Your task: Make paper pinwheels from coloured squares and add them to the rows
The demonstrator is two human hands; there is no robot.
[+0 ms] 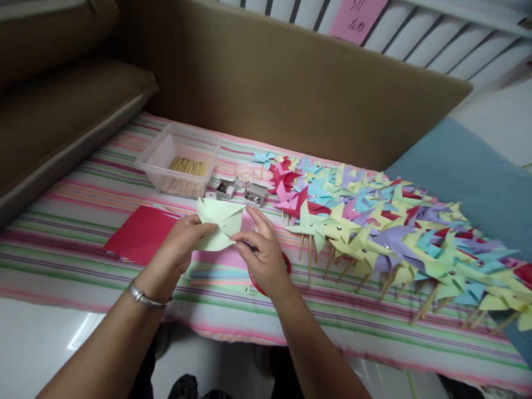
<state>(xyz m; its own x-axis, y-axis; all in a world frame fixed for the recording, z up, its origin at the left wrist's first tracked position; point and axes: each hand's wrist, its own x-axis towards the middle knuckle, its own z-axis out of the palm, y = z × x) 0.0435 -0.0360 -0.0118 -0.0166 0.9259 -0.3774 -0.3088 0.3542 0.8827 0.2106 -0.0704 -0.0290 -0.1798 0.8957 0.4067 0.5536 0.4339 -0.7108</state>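
A pale green paper pinwheel [220, 224], partly folded, is held between both hands above the striped cloth [83, 221]. My left hand [183, 241] grips its left side with fingers closed on the paper; a silver bangle sits on that wrist. My right hand [261, 252] pinches the pinwheel's middle with thumb and forefinger, other fingers curled. Under my right hand lies a red round object [286, 263], mostly hidden. Coloured paper sheets [216, 266] lie beneath the hands.
A clear plastic box [160, 158] of wooden sticks stands at the back left. Small open boxes of metal pins [254, 195] and a clear cup [243, 174] sit behind the hands. Red paper [139, 233] lies left. Many finished pinwheels [374, 227] cover the right side. A cardboard wall [291, 83] stands behind.
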